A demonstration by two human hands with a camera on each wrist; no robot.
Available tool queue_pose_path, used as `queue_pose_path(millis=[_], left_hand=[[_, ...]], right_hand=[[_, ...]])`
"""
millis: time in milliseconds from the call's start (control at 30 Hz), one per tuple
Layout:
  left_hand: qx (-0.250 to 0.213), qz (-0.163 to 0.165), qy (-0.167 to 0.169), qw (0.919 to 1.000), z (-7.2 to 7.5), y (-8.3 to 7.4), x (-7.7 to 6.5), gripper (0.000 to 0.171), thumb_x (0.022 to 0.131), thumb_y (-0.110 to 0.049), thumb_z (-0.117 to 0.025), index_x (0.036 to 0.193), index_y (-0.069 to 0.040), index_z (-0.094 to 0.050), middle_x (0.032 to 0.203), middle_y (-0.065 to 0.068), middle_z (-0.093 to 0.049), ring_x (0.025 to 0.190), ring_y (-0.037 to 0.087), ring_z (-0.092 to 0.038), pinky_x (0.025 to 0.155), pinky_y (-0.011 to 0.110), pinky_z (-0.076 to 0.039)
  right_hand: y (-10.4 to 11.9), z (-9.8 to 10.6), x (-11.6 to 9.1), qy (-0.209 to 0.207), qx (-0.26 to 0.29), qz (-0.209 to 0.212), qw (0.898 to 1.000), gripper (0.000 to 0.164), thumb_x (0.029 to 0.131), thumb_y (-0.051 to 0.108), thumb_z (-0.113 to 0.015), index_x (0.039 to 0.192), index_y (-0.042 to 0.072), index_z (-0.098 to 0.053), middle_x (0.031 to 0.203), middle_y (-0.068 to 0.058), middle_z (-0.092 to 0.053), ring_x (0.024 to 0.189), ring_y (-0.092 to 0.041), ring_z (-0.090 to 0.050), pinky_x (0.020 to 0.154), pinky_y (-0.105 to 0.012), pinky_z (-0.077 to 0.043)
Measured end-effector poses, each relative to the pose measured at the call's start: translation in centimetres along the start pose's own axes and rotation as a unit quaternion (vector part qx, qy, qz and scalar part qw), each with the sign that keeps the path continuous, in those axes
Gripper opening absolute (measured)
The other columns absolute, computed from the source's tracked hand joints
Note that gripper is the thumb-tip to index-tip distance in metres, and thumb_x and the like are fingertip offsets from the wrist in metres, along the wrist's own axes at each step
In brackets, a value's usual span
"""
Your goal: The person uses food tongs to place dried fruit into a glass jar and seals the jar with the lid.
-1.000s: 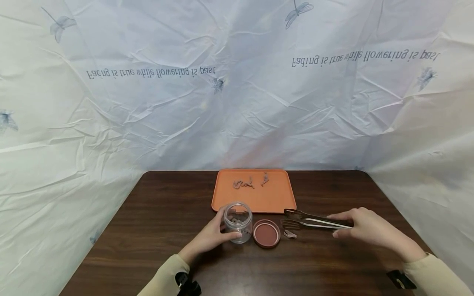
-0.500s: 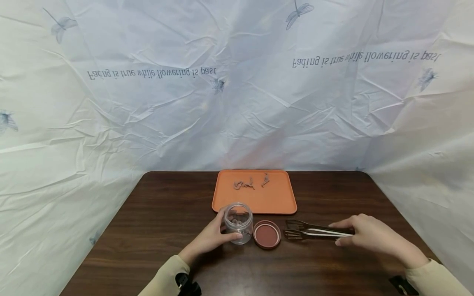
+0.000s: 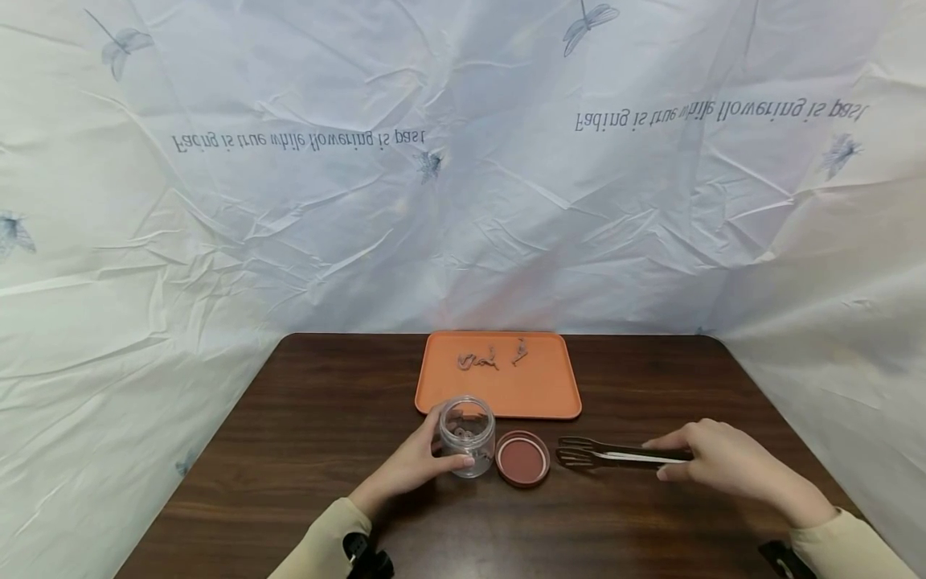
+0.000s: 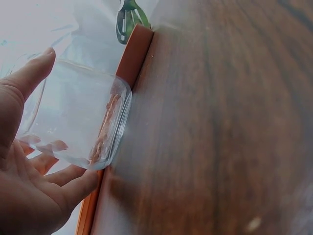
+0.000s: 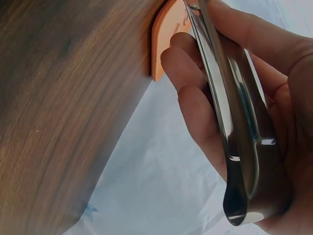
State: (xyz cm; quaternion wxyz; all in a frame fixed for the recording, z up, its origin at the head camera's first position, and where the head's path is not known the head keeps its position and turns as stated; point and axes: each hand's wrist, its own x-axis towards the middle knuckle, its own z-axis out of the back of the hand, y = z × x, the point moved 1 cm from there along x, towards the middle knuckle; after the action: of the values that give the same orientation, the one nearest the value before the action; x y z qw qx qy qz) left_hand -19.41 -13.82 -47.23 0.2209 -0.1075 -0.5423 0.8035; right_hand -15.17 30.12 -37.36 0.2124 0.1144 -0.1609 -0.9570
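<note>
My left hand [image 3: 415, 462] is wrapped round a clear jar [image 3: 469, 458], which stands upright and uncapped on the table. Brownish pieces lie on the jar's bottom [image 4: 105, 129]. My right hand [image 3: 731, 462] grips metal tongs [image 3: 625, 455] by the handle end. The two slotted heads of the tongs are close together, low over the table. Whether anything is between them cannot be made out. Right of the jar lies a reddish-brown lid [image 3: 522, 459], its inner side up. In the right wrist view the fingers [image 5: 195, 107] curl round the tongs' arms.
Behind the jar an orange tray [image 3: 535, 398] lies on the dark wooden table [image 3: 325, 402]. Several thin brownish strips [image 3: 477, 361] are on the tray, towards its far side. White printed sheeting [image 3: 463, 241] hangs beyond the table's back edge and along both sides.
The tongs have come down and slightly towards me, and their heads have drawn together. A small pale piece right of the lid, visible one second ago, is out of sight. The jar stays put.
</note>
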Motion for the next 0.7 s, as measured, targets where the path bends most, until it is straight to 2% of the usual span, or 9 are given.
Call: queue_pose_path(millis=[100,200,300,433,567,700], left_hand=[[-0.002,0.001,0.000,1.0000,0.0,0.0,0.0,0.088,0.090,-0.032,-0.079,0.158,-0.027,-0.023,0.155,0.012,-0.040,0.140,0.037,-0.041,0.110,0.051,-0.043],[-0.002,0.002,0.000,1.0000,0.0,0.0,0.0,0.088,0.090,-0.032,-0.079,0.158,-0.027,-0.023,0.155,0.012,-0.040,0.140,0.036,-0.042,0.110,0.050,-0.043],[-0.001,0.001,0.001,1.0000,0.0,0.0,0.0,0.088,0.090,-0.032,-0.079,0.158,-0.028,-0.023,0.154,0.012,-0.040,0.140,0.036,-0.042,0.110,0.050,-0.043],[-0.002,0.001,0.001,1.0000,0.0,0.0,0.0,0.087,0.091,-0.032,-0.079,0.158,-0.029,-0.023,0.155,0.011,-0.040,0.141,0.036,-0.041,0.111,0.052,-0.042],[-0.005,0.001,0.001,1.0000,0.1,0.0,-0.1,0.087,0.091,-0.031,-0.078,0.158,-0.029,-0.023,0.155,0.011,-0.039,0.142,0.035,-0.040,0.111,0.053,-0.041],[-0.002,0.001,0.004,1.0000,0.0,0.0,-0.1,0.087,0.091,-0.032,-0.078,0.158,-0.030,-0.022,0.155,0.011,-0.039,0.141,0.036,-0.041,0.111,0.052,-0.041]], right_hand=[[0.1,-0.1,0.0,-0.011,-0.010,0.007,1.000,0.048,0.087,0.049,-0.074,0.124,0.019,-0.074,0.059,0.015,-0.049,0.052,0.000,-0.031,0.059,-0.026,-0.038],[0.1,0.1,0.1,-0.020,-0.016,0.009,1.000,0.048,0.087,0.051,-0.074,0.124,0.021,-0.074,0.062,0.017,-0.053,0.055,0.001,-0.036,0.059,-0.026,-0.039],[0.3,0.5,0.2,-0.034,-0.011,0.004,0.999,0.052,0.086,0.056,-0.072,0.125,0.022,-0.074,0.057,0.018,-0.049,0.053,0.000,-0.035,0.055,-0.024,-0.037],[0.8,1.5,0.8,-0.053,0.009,-0.011,0.998,0.055,0.085,0.057,-0.072,0.127,0.021,-0.073,0.047,0.016,-0.031,0.047,-0.003,-0.019,0.046,-0.022,-0.026],[1.5,2.8,1.5,-0.086,0.011,-0.013,0.996,0.053,0.086,0.054,-0.073,0.128,0.021,-0.072,0.048,0.016,-0.021,0.047,-0.003,-0.015,0.044,-0.021,-0.023],[2.6,4.1,2.0,-0.117,0.008,-0.007,0.993,0.051,0.086,0.052,-0.075,0.128,0.023,-0.072,0.051,0.016,-0.019,0.046,-0.003,-0.017,0.043,-0.021,-0.025]])
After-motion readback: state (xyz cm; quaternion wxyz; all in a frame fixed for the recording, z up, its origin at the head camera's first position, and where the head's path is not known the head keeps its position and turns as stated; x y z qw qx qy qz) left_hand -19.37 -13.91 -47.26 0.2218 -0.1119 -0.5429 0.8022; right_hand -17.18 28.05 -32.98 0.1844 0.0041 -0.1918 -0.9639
